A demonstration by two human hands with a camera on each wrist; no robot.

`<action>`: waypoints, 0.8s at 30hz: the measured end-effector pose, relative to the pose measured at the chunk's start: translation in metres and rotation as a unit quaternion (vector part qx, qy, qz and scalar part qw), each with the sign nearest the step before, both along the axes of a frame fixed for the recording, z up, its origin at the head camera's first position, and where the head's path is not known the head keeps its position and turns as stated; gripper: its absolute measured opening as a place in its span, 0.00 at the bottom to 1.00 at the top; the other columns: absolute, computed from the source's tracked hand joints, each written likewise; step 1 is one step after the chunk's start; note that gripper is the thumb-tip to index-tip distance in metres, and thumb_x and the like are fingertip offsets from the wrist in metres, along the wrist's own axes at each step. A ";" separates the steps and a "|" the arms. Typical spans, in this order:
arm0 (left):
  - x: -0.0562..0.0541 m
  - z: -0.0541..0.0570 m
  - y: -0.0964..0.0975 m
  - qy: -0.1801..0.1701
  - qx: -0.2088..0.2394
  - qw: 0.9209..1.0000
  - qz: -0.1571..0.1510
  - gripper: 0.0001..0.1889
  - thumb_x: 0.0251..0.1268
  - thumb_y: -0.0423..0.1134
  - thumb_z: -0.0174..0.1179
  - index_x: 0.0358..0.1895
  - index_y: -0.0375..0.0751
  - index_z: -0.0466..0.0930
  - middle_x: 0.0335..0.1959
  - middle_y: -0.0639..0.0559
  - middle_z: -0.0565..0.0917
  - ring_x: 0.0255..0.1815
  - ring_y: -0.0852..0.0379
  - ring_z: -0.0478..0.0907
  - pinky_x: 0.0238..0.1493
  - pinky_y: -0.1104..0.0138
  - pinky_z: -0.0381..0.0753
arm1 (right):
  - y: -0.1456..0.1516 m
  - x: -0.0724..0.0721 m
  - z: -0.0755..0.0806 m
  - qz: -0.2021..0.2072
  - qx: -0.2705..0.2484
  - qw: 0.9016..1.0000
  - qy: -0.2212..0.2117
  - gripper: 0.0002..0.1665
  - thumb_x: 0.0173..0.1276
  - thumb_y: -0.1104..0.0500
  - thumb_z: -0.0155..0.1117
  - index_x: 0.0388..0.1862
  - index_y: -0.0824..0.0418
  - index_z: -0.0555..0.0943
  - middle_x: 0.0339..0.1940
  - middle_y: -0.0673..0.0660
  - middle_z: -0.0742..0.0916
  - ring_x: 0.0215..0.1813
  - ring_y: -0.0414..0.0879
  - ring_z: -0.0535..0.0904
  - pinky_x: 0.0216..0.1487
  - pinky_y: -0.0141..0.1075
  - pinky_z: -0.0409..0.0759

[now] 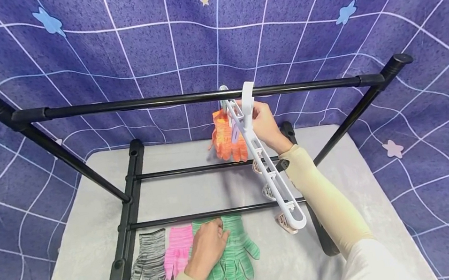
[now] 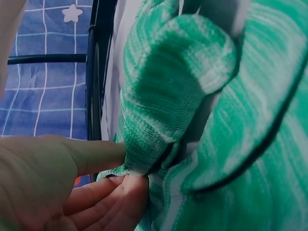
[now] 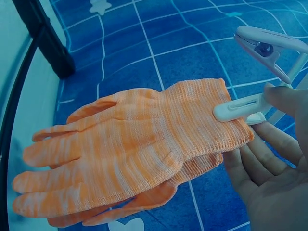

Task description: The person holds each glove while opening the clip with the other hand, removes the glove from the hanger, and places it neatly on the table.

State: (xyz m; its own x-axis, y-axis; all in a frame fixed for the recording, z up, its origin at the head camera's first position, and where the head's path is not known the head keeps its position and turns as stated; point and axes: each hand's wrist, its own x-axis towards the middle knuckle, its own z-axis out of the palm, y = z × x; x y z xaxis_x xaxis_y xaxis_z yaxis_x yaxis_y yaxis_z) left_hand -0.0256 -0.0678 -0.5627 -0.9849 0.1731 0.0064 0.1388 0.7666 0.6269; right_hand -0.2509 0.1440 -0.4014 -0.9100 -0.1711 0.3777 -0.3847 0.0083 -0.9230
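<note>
Clip [image 3: 238,109], pinched in the fingers of the right hand [image 1: 265,123], meets orange gloves [image 3: 110,149] cuff-end, presumably so they dangle straight, while the left hand [image 1: 209,248] pinches a green glove [image 2: 159,96].

The orange gloves [image 3: 120,139] are of knitted cloth, matt, with ribbed cuffs [image 3: 195,113]; the green gloves [image 1: 235,247] look of similar knit. The hanger [image 1: 249,120] and clip [image 3: 240,107] seem smooth plastic. The bar [image 1: 160,102] is glossy, like painted metal; the backdrop [image 1: 304,68] is matt cloth.
</note>
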 end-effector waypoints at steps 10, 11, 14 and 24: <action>0.006 0.001 0.001 0.028 -0.009 0.999 0.016 0.11 0.62 0.33 0.78 0.43 0.33 0.87 0.26 0.56 0.78 0.24 0.62 0.72 0.23 0.69 0.76 | -0.001 0.000 0.002 -0.004 0.001 1.000 -0.001 0.22 0.66 0.72 0.73 0.58 0.79 0.84 0.40 0.49 0.93 0.44 0.41 0.88 0.53 0.32 0.84; 0.006 0.000 0.000 0.031 -0.013 0.999 0.018 0.12 0.61 0.33 0.78 0.43 0.33 0.87 0.27 0.55 0.79 0.25 0.62 0.73 0.24 0.69 0.77 | -0.001 0.000 0.002 -0.002 -0.001 1.000 -0.002 0.22 0.66 0.72 0.73 0.58 0.79 0.84 0.40 0.49 0.93 0.44 0.42 0.88 0.53 0.32 0.85; 0.008 0.000 -0.001 0.040 -0.023 0.999 0.019 0.13 0.60 0.33 0.79 0.43 0.33 0.87 0.29 0.52 0.82 0.27 0.59 0.77 0.26 0.67 0.81 | -0.001 0.000 0.003 0.001 -0.002 1.000 -0.004 0.21 0.67 0.72 0.73 0.58 0.78 0.84 0.40 0.49 0.93 0.45 0.42 0.88 0.53 0.33 0.85; 0.011 0.006 -0.007 0.027 -0.043 0.998 0.024 0.15 0.62 0.39 0.79 0.45 0.34 0.88 0.35 0.48 0.86 0.31 0.55 0.82 0.31 0.63 0.86 | -0.001 0.001 0.003 -0.004 0.004 1.000 -0.004 0.21 0.67 0.72 0.73 0.58 0.77 0.85 0.40 0.50 0.93 0.43 0.39 0.88 0.51 0.31 0.85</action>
